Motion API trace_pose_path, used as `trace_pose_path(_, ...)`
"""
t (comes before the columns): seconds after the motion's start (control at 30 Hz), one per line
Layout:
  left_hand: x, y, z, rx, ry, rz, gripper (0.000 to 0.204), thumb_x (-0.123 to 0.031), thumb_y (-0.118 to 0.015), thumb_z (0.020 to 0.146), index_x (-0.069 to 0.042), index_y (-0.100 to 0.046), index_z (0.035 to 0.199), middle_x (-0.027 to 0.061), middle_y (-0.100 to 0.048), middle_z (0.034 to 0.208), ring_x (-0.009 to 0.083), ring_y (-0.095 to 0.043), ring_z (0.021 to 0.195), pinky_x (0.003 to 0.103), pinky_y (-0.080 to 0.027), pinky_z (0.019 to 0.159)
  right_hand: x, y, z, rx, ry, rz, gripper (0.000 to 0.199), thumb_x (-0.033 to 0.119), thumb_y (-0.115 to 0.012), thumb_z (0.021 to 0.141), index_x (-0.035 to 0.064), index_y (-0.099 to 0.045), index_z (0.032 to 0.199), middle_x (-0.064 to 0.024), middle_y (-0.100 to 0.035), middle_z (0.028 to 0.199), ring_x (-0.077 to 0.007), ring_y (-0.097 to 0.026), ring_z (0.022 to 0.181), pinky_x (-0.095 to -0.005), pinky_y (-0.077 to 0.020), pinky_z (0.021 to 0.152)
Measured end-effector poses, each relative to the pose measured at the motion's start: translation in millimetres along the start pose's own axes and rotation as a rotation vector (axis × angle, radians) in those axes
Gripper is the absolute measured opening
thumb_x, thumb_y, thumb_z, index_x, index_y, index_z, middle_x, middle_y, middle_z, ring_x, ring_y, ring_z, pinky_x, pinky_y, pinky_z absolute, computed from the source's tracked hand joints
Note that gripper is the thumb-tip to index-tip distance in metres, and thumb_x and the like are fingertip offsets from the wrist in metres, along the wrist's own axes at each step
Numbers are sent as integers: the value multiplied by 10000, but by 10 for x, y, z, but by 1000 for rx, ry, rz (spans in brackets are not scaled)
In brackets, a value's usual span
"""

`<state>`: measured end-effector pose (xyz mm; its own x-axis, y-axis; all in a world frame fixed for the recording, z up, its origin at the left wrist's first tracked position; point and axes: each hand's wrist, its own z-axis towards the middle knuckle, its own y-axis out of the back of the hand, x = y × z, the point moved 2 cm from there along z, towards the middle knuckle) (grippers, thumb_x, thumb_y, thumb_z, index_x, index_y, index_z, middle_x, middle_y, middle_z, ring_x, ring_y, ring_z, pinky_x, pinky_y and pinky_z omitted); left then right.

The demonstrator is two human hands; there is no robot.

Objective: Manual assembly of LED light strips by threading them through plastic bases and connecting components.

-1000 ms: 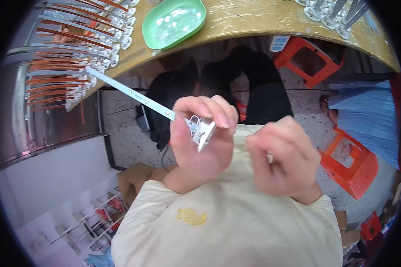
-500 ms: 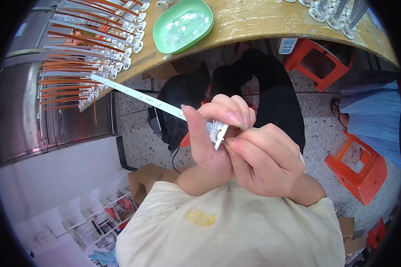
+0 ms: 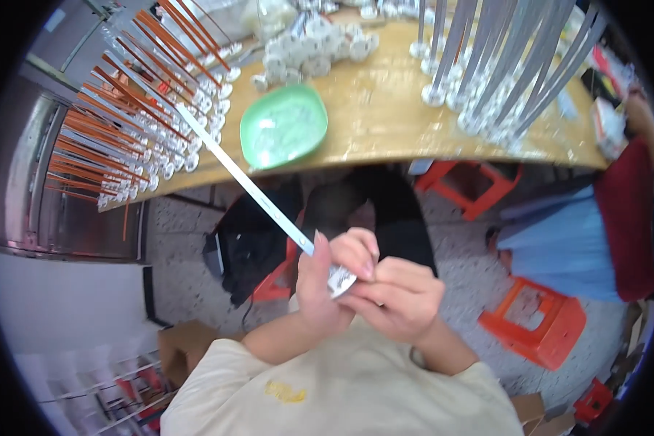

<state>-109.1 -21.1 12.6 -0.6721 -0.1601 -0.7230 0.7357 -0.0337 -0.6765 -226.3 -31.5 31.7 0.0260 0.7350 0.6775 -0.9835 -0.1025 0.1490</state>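
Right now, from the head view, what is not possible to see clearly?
Head view, hidden: whether the right hand pinches anything; its own fingers cover the spot.
Head view, hidden: the pale strip's lower end, behind the left hand's thumb.
Head view, blurred and too small: what the pieces in the green dish are.
Head view, cut off: some grey strips' tops, by the upper edge.
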Motion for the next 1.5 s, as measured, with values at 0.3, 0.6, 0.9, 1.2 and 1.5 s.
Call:
trace_pose_path(0.3,-84,-216,154,126,78,69,622,-332,-295,1065,19,-642,685,116,-605,787,203,-543,846,324,-438,787,90,181,74,-101,75,-173,293,58,-875,558,20,-667,761,-66,-619,734,-209,-595,612,-262,-467,532)
trace_pose_path(0.6,-202,45,462,121,484,54,837,-685,-143,962,-45,-659,802,65,-674,793,157,-639,720,269,-515,611,-23,45,618,155,421,-446,371,6,-749,604,23,-715,973,-142,-675,962,-280,-667,815,-346,-541,658)
trace_pose_path(0.9,-438,584,408,35,254,273,693,-566,-222,1013,-36,-616,1226,68,-701,1010,114,-617,908,264,-429,784,-742,-76,1815,53,150,-498,366,91,-808,744,6,-680,1076,-111,-717,841,-151,-696,769,-282,-530,697)
trace_pose_path(1.2,-398,1162,27,-184,321,203,634,-502,-210,1023,-16,-616,1024,115,-675,901,189,-617,840,307,-458,774,-1672,-488,2614,273,-18,-452,393,219,-803,743,14,-689,1058,-178,-704,848,-282,-689,736,-352,-533,704)
trace_pose_path(1.5,-442,1100,70,-194,158,184,447,-349,-338,1024,2,-609,971,110,-673,867,159,-629,801,270,-467,727,-1507,-647,2429,23,332,-698,486,244,-777,760,35,-611,1166,-192,-622,1136,-347,-598,1024,-414,-509,850)
